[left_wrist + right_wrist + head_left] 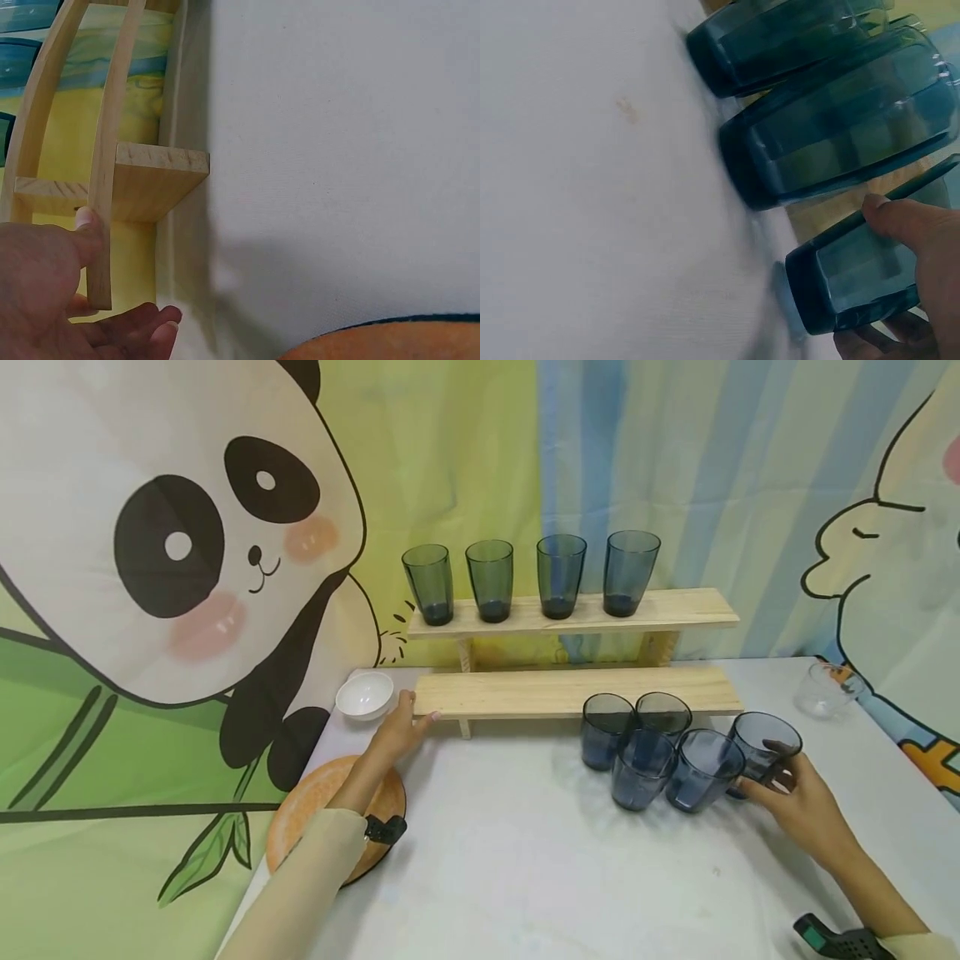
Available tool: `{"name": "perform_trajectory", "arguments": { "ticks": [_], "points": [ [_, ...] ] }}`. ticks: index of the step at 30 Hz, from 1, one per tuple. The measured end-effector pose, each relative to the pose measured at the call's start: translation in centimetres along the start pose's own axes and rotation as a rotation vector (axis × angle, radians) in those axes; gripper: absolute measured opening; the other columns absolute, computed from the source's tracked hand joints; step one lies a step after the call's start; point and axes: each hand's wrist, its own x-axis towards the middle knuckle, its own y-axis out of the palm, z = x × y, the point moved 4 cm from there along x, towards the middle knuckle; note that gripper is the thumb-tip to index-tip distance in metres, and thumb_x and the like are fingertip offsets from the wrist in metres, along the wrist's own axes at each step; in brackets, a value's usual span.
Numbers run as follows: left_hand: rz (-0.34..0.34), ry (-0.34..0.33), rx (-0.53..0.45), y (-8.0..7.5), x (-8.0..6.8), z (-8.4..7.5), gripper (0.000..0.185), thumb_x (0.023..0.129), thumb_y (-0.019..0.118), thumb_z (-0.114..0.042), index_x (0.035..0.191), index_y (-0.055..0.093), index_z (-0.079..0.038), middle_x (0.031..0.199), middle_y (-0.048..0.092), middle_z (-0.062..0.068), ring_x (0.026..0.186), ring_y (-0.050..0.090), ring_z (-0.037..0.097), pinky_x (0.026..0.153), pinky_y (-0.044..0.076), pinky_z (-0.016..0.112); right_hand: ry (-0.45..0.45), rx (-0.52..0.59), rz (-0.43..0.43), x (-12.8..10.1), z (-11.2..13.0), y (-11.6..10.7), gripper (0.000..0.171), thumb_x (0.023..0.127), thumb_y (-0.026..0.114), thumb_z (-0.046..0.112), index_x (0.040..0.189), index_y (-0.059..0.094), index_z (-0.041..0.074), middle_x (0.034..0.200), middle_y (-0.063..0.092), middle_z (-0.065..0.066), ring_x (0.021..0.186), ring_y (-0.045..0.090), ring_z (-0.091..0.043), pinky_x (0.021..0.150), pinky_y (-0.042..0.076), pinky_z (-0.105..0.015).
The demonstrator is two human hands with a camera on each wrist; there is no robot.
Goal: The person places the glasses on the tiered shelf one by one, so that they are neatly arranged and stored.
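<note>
My left hand (397,729) grips the left end of the lower board (525,692) of a two-tier wooden shelf. In the left wrist view the thumb lies against the board (112,150) and other fingers reach to its far side. With my right hand (804,806) I hold a blue-tinted drinking glass (763,743), thumb on one side and fingers on the other. Close to its left, several matching glasses (705,768) stand clustered on the table before the shelf. More such glasses (561,572) stand in a row on the upper board (690,607).
Left of the shelf sits a small white bowl (365,695). An orange round mat (307,793) lies under my left forearm. A clear glass vessel (825,690) stands at the back right of the white table (555,877). Behind hangs a printed curtain (480,452).
</note>
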Motion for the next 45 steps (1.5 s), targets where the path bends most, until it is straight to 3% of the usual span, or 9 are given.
{"name": "perform_trajectory", "arguments": {
  "ticks": [3, 5, 7, 8, 18, 28, 34, 45],
  "points": [
    [-0.006, 0.004, -0.009, 0.0, -0.1, 0.1, 0.067, 0.103, 0.055, -0.041, 0.147, 0.024, -0.001, 0.146, 0.037, 0.038, 0.129, 0.043, 0.052, 0.102, 0.037, 0.061, 0.04, -0.036, -0.012, 0.3, 0.6, -0.9, 0.089, 0.095, 0.072, 0.034, 0.156, 0.018, -0.001, 0.143, 0.037, -0.039, 0.127, 0.036, -0.063, 0.085, 0.055, -0.034],
    [-0.011, 0.007, -0.012, -0.1, -0.1, 0.0, 0.067, 0.103, 0.055, -0.041, 0.147, 0.024, -0.002, 0.146, 0.037, 0.037, 0.129, 0.043, 0.052, 0.103, 0.036, 0.06, 0.078, -0.056, -0.029, 0.6, 1.1, -1.8, 0.09, 0.095, 0.07, 0.039, 0.156, 0.018, -0.001, 0.146, 0.035, -0.038, 0.131, 0.032, -0.061, 0.09, 0.048, -0.055],
    [-0.011, 0.015, -0.007, -0.1, 0.0, -0.1, 0.067, 0.103, 0.055, -0.041, 0.147, 0.024, -0.001, 0.146, 0.037, 0.038, 0.129, 0.043, 0.052, 0.103, 0.036, 0.06, 0.103, -0.069, -0.054, 0.9, 1.6, -2.6, 0.09, 0.095, 0.069, 0.042, 0.156, 0.019, -0.002, 0.148, 0.033, -0.037, 0.134, 0.028, -0.06, 0.091, 0.036, -0.069],
    [-0.009, 0.013, -0.006, -0.1, 0.1, -0.2, 0.067, 0.103, 0.055, -0.042, 0.147, 0.024, -0.002, 0.146, 0.037, 0.037, 0.129, 0.043, 0.051, 0.103, 0.036, 0.06, 0.112, -0.072, -0.067, 1.1, 2.0, -3.0, 0.09, 0.095, 0.069, 0.042, 0.156, 0.019, -0.001, 0.149, 0.033, -0.037, 0.135, 0.027, -0.059, 0.092, 0.034, -0.071],
    [-0.006, 0.002, 0.0, 0.3, -0.1, 0.0, 0.064, 0.103, 0.056, -0.039, 0.145, 0.026, -0.001, 0.145, 0.04, 0.037, 0.128, 0.045, 0.05, 0.102, 0.037, 0.059, 0.064, -0.1, -0.136, 4.3, 6.6, -6.3, 0.087, 0.097, 0.067, 0.038, 0.161, 0.014, 0.01, 0.153, 0.026, -0.036, 0.138, 0.02, -0.06, 0.094, 0.026, -0.077],
    [0.027, -0.017, 0.002, -0.2, -0.2, -0.1, 0.066, 0.104, 0.054, -0.041, 0.147, 0.023, -0.001, 0.147, 0.035, 0.038, 0.131, 0.042, 0.052, 0.104, 0.036, 0.06, 0.013, -0.066, -0.154, 9.4, 11.2, -7.9, 0.084, 0.095, 0.068, 0.043, 0.161, 0.019, 0.025, 0.155, 0.032, -0.026, 0.136, 0.033, -0.052, 0.101, 0.031, -0.069],
    [0.02, -0.006, 0.006, 0.0, 0.0, 0.0, 0.065, 0.104, 0.053, -0.04, 0.146, 0.023, -0.001, 0.146, 0.036, 0.039, 0.13, 0.043, 0.052, 0.104, 0.036, 0.06, 0.013, -0.039, -0.112, 12.4, 13.3, -8.4, 0.086, 0.094, 0.068, 0.047, 0.161, 0.021, 0.021, 0.158, 0.029, -0.022, 0.139, 0.032, -0.049, 0.104, 0.029, -0.067],
    [0.009, -0.012, 0.001, -0.1, -0.2, -0.2, 0.063, 0.104, 0.055, -0.039, 0.146, 0.026, -0.001, 0.144, 0.04, 0.037, 0.129, 0.045, 0.05, 0.103, 0.036, 0.059, 0.025, -0.001, -0.071, 16.3, 14.7, -6.8, 0.087, 0.092, 0.066, 0.053, 0.154, 0.029, 0.005, 0.153, 0.033, -0.025, 0.135, 0.035, -0.044, 0.107, 0.03, -0.061]
  ]
}}
